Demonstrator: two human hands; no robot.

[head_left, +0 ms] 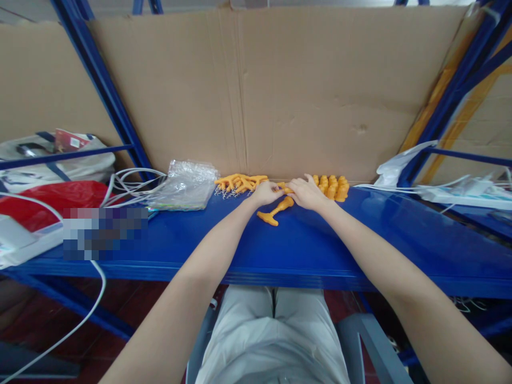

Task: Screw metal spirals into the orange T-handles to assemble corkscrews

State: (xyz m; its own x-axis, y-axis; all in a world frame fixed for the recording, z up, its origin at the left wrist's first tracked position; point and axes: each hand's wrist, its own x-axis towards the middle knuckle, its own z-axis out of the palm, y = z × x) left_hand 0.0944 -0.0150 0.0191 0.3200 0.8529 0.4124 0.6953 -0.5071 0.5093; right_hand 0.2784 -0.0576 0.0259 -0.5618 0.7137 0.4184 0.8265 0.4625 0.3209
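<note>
My left hand (266, 193) and my right hand (307, 193) meet near the back of the blue tabletop, fingers closed on a small orange plastic piece (285, 188) between them. Its exact shape is partly hidden by the fingers. Just in front lies another orange plastic piece (275, 212) with a knobbed end, a thin ridged neck and a wide crossbar. Left of my hands, a heap of branching orange pieces (240, 183) has small silvery wire-like parts at its front. Beside my right hand stand rows of lumpy orange pieces (333, 186).
Clear plastic bags (186, 184) lie left of the heap, near white cables (132, 184), a red bag (68, 194) and a white power strip (32, 242). A cardboard sheet (300, 90) walls the back between blue posts. White plastic (400, 162) sits at right.
</note>
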